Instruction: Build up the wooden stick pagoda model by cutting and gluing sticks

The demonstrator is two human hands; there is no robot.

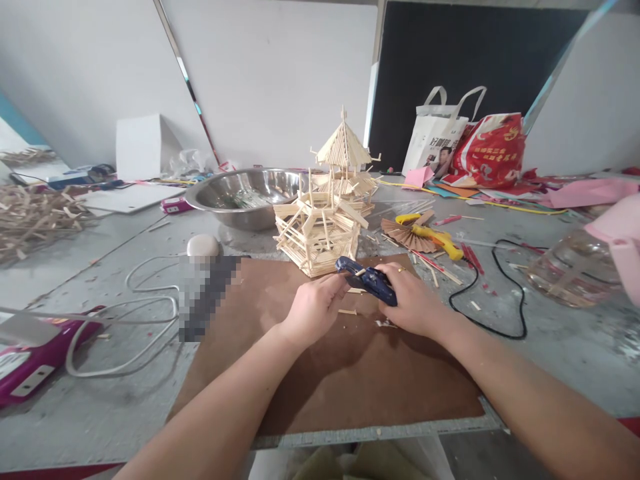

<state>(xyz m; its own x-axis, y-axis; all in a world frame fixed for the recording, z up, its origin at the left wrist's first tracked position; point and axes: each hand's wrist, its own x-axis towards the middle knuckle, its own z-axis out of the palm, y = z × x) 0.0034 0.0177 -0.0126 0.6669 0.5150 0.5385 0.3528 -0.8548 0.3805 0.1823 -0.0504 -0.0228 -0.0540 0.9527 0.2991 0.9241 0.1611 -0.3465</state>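
My right hand (407, 297) is closed around a dark blue hand cutter (373, 283), its head pointing left. A short pale wooden stick (361, 272) shows at the cutter's jaws. My left hand (320, 303) is closed in a pinch right beside the jaws, and the stick seems to run into its fingers, which partly hide it. Just beyond both hands stands a small pavilion-like frame (320, 233) built of thin wooden sticks. Below them, a cut stick piece (347, 312) and small scraps (385, 323) lie on a brown board (300, 387).
Behind the frame rises a stick-built pointed roof (343, 143), next to a steel basin (240, 217). A yellow glue gun (440, 241) with a black cord lies right, near a clear jar (565, 270). Purple power strip (45, 367) and white cable occupy the left; bags (490, 153) stand behind.
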